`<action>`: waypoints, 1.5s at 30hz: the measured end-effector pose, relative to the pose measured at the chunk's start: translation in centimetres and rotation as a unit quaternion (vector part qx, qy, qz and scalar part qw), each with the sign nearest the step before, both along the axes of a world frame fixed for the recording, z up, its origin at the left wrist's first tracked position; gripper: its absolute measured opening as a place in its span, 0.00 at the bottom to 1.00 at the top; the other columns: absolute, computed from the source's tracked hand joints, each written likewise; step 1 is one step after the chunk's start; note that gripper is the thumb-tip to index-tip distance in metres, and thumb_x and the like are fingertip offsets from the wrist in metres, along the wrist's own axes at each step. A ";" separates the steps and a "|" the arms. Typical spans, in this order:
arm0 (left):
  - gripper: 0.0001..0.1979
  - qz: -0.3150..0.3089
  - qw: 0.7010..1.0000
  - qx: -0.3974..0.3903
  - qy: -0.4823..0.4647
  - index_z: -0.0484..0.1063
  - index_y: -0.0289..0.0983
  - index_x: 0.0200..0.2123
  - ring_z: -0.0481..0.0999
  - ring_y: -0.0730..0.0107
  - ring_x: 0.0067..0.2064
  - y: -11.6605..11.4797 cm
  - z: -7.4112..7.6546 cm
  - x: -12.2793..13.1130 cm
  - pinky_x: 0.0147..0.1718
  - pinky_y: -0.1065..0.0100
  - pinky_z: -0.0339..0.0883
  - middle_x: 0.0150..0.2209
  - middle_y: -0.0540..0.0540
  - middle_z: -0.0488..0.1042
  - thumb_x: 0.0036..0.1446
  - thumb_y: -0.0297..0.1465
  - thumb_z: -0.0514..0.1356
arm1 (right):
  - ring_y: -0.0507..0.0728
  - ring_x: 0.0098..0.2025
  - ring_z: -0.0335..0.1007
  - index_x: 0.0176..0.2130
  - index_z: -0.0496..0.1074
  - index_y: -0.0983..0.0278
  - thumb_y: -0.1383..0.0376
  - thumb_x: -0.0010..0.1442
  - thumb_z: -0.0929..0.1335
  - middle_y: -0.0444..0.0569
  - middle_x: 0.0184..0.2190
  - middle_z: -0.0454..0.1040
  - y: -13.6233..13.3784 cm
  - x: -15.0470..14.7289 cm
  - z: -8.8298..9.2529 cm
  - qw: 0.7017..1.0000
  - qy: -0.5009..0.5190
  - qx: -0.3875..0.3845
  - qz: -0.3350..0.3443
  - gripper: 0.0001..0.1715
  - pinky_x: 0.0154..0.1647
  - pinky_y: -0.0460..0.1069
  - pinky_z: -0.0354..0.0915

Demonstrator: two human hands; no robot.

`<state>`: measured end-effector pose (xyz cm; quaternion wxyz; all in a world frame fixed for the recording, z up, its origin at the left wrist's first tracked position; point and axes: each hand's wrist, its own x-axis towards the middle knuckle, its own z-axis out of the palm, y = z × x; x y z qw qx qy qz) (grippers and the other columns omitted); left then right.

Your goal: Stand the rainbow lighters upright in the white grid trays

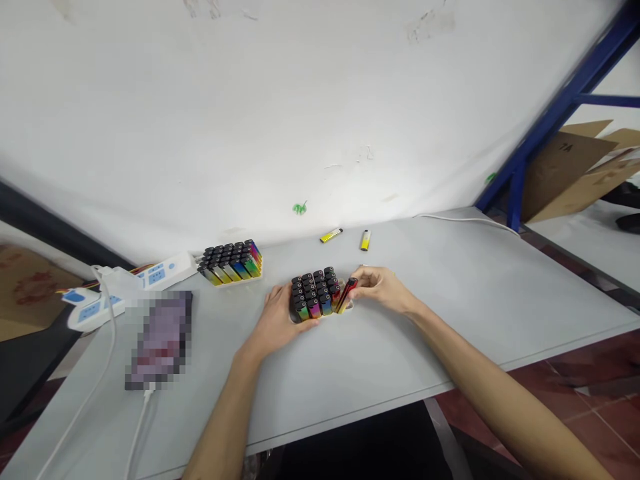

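Note:
Upright lighters (313, 293) with black tops and coloured bodies stand in rows in a pale tray (330, 316) in the middle of the table. My left hand (278, 319) is wrapped round the left side of this set, its thumb along the front. A red and yellow lighter (347, 297) leans to the right at the tray's right end, pinched in the fingers of my right hand (377, 287). Part of the tray shows bare beside that lighter. The far side of the left fingers is hidden behind the lighters.
A second tray of lighters (231, 262) stands at the back left. Two yellow lighters lie near the wall, one (331, 235) left of the other (365, 240). A power strip (150, 280), a blurred-out phone-like item (163, 340) and white cables (110, 333) occupy the left.

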<state>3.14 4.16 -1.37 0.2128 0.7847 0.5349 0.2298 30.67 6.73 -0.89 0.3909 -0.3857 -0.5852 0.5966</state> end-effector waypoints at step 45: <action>0.33 0.003 1.000 -0.004 0.005 0.64 0.42 0.57 0.66 0.50 0.59 0.0 0.4 0.0 0.58 0.53 0.59 0.55 0.43 0.72 0.50 0.43 0.70 | 0.49 0.18 0.47 0.22 0.62 0.62 0.42 0.67 0.55 0.40 0.16 0.53 0.0 -0.4 0.0 0.985 0.006 -0.026 -0.172 0.35 0.20 0.47 0.44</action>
